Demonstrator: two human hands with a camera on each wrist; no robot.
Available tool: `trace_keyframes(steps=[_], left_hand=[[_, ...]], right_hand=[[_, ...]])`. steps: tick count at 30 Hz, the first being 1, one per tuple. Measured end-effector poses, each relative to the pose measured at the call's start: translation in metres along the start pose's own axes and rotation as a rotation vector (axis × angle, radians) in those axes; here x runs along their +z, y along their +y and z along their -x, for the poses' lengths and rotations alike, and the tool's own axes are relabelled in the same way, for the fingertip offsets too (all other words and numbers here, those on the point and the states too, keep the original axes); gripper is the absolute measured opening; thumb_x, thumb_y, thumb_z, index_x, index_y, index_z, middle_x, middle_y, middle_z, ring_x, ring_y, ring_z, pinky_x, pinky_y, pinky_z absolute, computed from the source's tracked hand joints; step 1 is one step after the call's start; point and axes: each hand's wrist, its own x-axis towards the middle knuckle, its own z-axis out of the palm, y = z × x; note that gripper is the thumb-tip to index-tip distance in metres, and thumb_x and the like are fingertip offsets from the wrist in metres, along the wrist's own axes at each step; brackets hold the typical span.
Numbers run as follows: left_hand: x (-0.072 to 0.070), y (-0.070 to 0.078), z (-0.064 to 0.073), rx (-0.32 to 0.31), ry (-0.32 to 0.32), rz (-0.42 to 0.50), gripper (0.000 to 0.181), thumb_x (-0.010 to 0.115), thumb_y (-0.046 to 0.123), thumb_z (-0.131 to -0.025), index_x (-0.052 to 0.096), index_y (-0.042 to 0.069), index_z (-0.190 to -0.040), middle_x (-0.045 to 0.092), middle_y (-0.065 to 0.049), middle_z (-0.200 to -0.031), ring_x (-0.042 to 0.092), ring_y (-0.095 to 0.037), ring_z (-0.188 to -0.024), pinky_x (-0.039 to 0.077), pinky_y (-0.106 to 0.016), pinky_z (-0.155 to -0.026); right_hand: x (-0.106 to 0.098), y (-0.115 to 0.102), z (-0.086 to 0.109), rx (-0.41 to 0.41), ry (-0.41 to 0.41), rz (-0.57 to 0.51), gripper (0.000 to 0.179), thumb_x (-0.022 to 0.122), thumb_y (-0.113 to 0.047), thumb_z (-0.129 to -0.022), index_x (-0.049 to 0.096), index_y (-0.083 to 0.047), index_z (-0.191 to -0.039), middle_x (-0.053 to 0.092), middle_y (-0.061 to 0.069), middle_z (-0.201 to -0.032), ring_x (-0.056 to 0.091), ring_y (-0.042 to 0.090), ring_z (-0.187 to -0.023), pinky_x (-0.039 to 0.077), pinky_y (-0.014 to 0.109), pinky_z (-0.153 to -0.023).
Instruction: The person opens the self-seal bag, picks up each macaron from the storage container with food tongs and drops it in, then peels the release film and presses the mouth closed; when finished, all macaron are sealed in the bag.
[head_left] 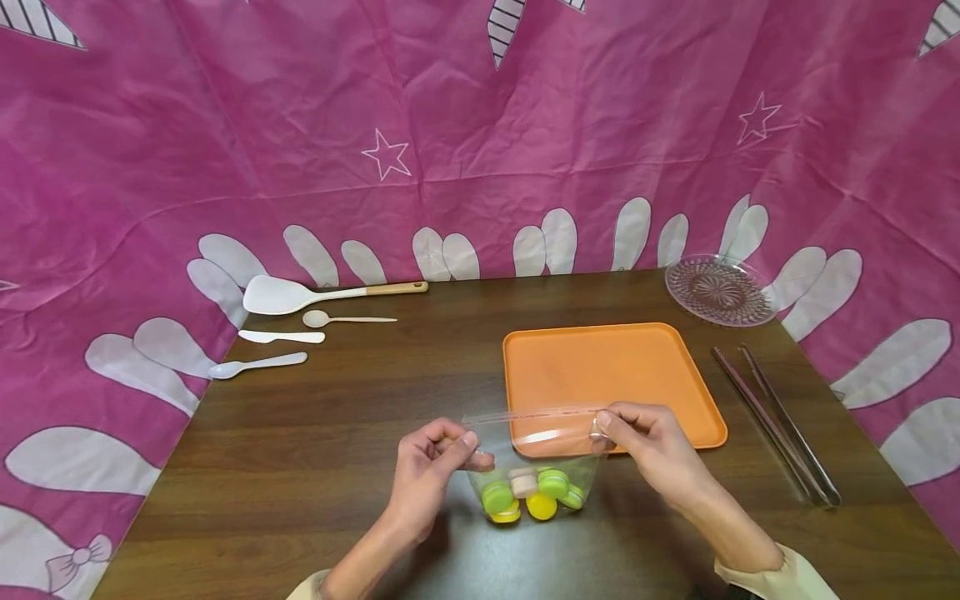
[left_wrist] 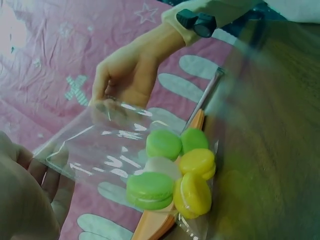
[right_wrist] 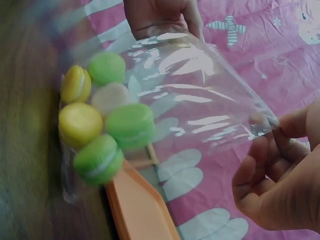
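Observation:
A clear plastic bag (head_left: 536,467) hangs between both hands at the near middle of the table. Green macarons (head_left: 553,483), yellow macarons (head_left: 542,506) and a whitish one (head_left: 523,482) lie in its bottom. My left hand (head_left: 437,467) pinches the bag's upper left corner between thumb and fingers. The upper right corner is pinched by my right hand (head_left: 656,450). In the right wrist view, the stretched film (right_wrist: 200,95) runs taut from one hand to the other, with the macarons (right_wrist: 131,125) bunched at the lower end.
Behind the bag lies an orange tray (head_left: 600,367). Metal tongs (head_left: 787,437) rest to its right, below a clear patterned plate (head_left: 720,289). At the left are a white spatula (head_left: 279,295), two spoons (head_left: 251,365) and a white knife (head_left: 281,337). A pink curtain (head_left: 465,125) surrounds the table.

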Motion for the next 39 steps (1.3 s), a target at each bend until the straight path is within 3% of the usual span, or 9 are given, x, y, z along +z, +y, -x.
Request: trace_keyframes(steps=[7, 13, 16, 22, 24, 26, 31, 35, 39], left_hand=[[0.005, 0.000, 0.001, -0.026, 0.046, 0.005, 0.014, 0.064, 0.002, -0.094, 0.060, -0.010, -0.088, 0.073, -0.012, -0.072, 0.073, -0.022, -0.068, 0.055, -0.037, -0.086], [0.005, 0.002, 0.001, -0.014, 0.056, -0.024, 0.015, 0.065, 0.001, -0.094, 0.062, -0.014, -0.092, 0.073, -0.016, -0.074, 0.074, -0.025, -0.070, 0.056, -0.037, -0.085], [0.005, 0.002, 0.001, -0.004, 0.052, -0.036, 0.015, 0.065, -0.001, -0.093, 0.063, -0.016, -0.094, 0.073, -0.017, -0.075, 0.074, -0.025, -0.070, 0.056, -0.038, -0.085], [0.004, 0.001, 0.000, 0.036, 0.041, -0.076, 0.013, 0.066, -0.002, -0.092, 0.065, -0.015, -0.092, 0.073, -0.016, -0.074, 0.074, -0.023, -0.069, 0.057, -0.036, -0.082], [0.004, 0.002, 0.000, 0.062, 0.038, -0.089, 0.013, 0.067, -0.001, -0.093, 0.065, -0.014, -0.092, 0.073, -0.017, -0.074, 0.074, -0.023, -0.069, 0.057, -0.035, -0.081], [0.003, 0.001, -0.001, 0.086, 0.034, -0.099, 0.013, 0.066, -0.001, -0.093, 0.066, -0.014, -0.092, 0.073, -0.017, -0.074, 0.074, -0.023, -0.070, 0.057, -0.034, -0.081], [0.001, -0.002, -0.002, 0.142, -0.006, -0.071, 0.013, 0.064, -0.005, -0.092, 0.065, -0.015, -0.100, 0.072, -0.021, -0.076, 0.074, -0.021, -0.073, 0.057, -0.035, -0.081], [0.001, -0.005, -0.003, 0.190, -0.038, -0.053, 0.014, 0.064, -0.009, -0.091, 0.065, -0.016, -0.103, 0.070, -0.025, -0.077, 0.074, -0.020, -0.074, 0.058, -0.036, -0.077], [0.000, -0.005, -0.002, 0.260, -0.050, -0.071, 0.015, 0.063, -0.011, -0.090, 0.066, -0.017, -0.104, 0.070, -0.027, -0.077, 0.074, -0.018, -0.074, 0.059, -0.034, -0.075]], right_hand=[[0.008, -0.002, 0.001, 0.049, 0.092, -0.038, 0.027, 0.051, -0.002, -0.102, 0.061, 0.008, -0.079, 0.059, 0.004, -0.070, 0.057, 0.017, -0.067, 0.050, 0.027, -0.067], [0.014, -0.006, 0.004, 0.084, 0.202, 0.108, 0.015, 0.058, -0.001, -0.099, 0.067, 0.007, -0.089, 0.066, 0.001, -0.079, 0.062, 0.013, -0.073, 0.053, 0.024, -0.067], [0.020, -0.005, 0.005, -0.103, 0.311, 0.269, 0.008, 0.064, 0.006, -0.092, 0.068, 0.005, -0.100, 0.068, 0.005, -0.090, 0.061, 0.011, -0.081, 0.050, 0.019, -0.071], [0.046, -0.025, -0.008, -0.780, 0.569, 0.518, 0.019, 0.064, -0.010, -0.092, 0.068, 0.009, -0.092, 0.059, 0.024, -0.091, 0.052, 0.030, -0.083, 0.039, 0.024, -0.074], [0.060, -0.037, -0.014, -0.943, 0.525, 0.547, 0.026, 0.061, -0.015, -0.097, 0.069, 0.007, -0.084, 0.059, 0.022, -0.085, 0.051, 0.032, -0.078, 0.039, 0.027, -0.071], [0.074, -0.043, -0.020, -1.017, 0.416, 0.580, 0.026, 0.060, -0.014, -0.099, 0.070, 0.003, -0.083, 0.061, 0.017, -0.084, 0.051, 0.030, -0.074, 0.039, 0.029, -0.068], [0.092, -0.029, -0.030, -0.885, 0.193, 0.686, 0.018, 0.062, -0.016, -0.100, 0.074, -0.005, -0.092, 0.064, 0.006, -0.092, 0.053, 0.025, -0.076, 0.041, 0.033, -0.067], [0.098, -0.021, -0.037, -0.792, 0.147, 0.750, 0.007, 0.072, -0.010, -0.091, 0.076, -0.006, -0.094, 0.063, 0.005, -0.091, 0.052, 0.025, -0.076, 0.041, 0.035, -0.064], [0.099, -0.020, -0.040, -0.785, 0.120, 0.787, 0.013, 0.081, -0.006, -0.082, 0.078, -0.006, -0.095, 0.063, 0.005, -0.092, 0.053, 0.027, -0.078, 0.042, 0.036, -0.065]])
